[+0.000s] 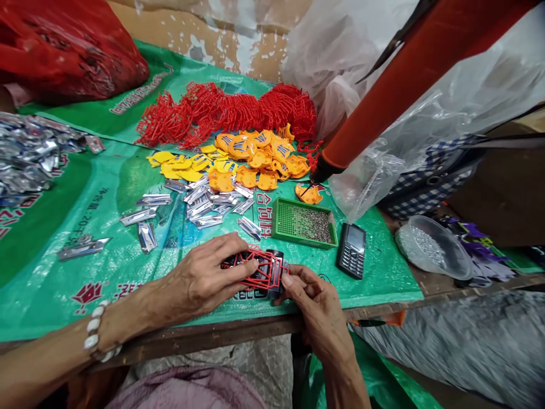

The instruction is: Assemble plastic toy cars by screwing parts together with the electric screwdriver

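Near the front edge of the table lies a small toy car chassis (276, 258) with black parts and a red plastic frame (261, 271) over it. My left hand (217, 270) rests across its left part, fingers closed around the frame. At its right end my right hand (309, 289) pinches the toy car between thumb and fingers. Just beyond stands a green tray (283, 233) with many small screws (313, 223). Silver plastic pieces (200, 204) and orange shell pieces (255, 153) are heaped behind my hands. The underside of the toy is hidden.
An orange-red electric screwdriver (366, 108) hangs at the right, its tip over an orange piece (309, 193). Red frames (230, 111) are piled behind. A keypad phone (352, 250), a clear tub (430, 244), a red bag (72, 51) and more silver pieces (29, 153) stand around.
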The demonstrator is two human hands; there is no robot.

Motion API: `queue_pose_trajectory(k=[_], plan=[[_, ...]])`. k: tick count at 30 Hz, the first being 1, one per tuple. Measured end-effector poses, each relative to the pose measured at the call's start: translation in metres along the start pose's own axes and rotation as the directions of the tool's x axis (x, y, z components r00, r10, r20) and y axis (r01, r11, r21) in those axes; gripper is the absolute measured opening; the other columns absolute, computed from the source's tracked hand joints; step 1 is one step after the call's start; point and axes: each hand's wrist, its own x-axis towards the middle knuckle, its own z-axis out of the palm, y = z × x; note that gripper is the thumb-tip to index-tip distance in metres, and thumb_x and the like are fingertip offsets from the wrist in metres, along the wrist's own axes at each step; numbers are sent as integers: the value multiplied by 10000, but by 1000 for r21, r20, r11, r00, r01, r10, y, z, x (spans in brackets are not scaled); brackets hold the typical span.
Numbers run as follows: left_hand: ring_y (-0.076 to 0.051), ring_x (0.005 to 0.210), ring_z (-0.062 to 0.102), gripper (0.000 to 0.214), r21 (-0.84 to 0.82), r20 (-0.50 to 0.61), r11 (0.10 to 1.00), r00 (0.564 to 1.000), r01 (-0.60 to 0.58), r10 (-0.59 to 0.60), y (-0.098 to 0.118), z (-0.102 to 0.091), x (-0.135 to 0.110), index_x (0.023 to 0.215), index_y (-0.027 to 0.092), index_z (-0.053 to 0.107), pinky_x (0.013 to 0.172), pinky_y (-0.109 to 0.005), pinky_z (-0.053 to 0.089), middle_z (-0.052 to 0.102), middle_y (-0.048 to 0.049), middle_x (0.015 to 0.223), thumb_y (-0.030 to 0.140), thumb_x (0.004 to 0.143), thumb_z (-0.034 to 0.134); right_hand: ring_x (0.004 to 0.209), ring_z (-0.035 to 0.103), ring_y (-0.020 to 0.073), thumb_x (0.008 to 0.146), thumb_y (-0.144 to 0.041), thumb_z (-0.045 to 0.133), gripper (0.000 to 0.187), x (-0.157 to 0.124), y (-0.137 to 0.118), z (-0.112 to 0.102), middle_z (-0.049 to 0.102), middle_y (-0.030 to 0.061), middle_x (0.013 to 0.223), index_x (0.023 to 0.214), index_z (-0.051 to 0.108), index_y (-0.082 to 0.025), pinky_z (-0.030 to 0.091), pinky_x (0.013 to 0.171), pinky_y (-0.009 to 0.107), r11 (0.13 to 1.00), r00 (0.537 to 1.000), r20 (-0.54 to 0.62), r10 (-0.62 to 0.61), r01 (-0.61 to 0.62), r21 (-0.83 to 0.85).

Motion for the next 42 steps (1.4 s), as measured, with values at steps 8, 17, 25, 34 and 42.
queue_pose_trajectory(k=[8, 17, 25, 34, 42], plan=[[-239, 1056, 610, 194, 25, 1, 1000, 1000, -6, 6, 2, 2, 5, 1126, 163, 570, 867, -381, 570, 626, -141, 1134, 135, 936, 544, 606, 572, 124, 793, -545, 683, 407, 2, 5, 3, 693, 35, 777, 908, 699, -155, 480, 619, 248, 999, 999, 9, -42, 42, 31], [-271, 969, 607, 159, 62, 303, 998, 952, 30, -47, -4, 9, 14, 1003, 162, 527, 859, -443, 474, 636, -130, 1123, 292, 926, 578, 563, 564, 116, 791, -562, 680, 424, 3, 5, 1, 662, 29, 727, 862, 705, -145, 465, 582, 239, 997, 998, 22, -57, 56, 58], [-282, 1072, 572, 496, 80, 382, 986, 909, 145, -165, -1, 7, 21, 1293, 172, 403, 934, -413, 421, 591, -119, 1198, 372, 890, 611, 536, 536, 102, 708, -533, 757, 398, 6, 5, 3, 660, 34, 764, 786, 694, -148, 475, 521, 228, 993, 999, 14, -53, 51, 110], [-268, 871, 614, 414, 106, 326, 966, 909, 236, -258, 5, 21, 21, 1041, 199, 503, 861, -420, 442, 646, -46, 949, 403, 768, 739, 509, 536, 103, 784, -596, 650, 459, 4, -2, 3, 643, 38, 711, 822, 693, -140, 481, 486, 221, 996, 996, 27, -86, 85, 3], [-308, 896, 658, 601, 111, 239, 971, 943, 210, -232, 6, 34, 11, 1222, 175, 421, 897, -494, 481, 675, -106, 1031, 333, 728, 724, 688, 674, 196, 943, -498, 457, 424, 49, -45, -47, 731, 91, 854, 976, 711, -160, 541, 633, 305, 608, 837, -82, -541, 321, -726]])
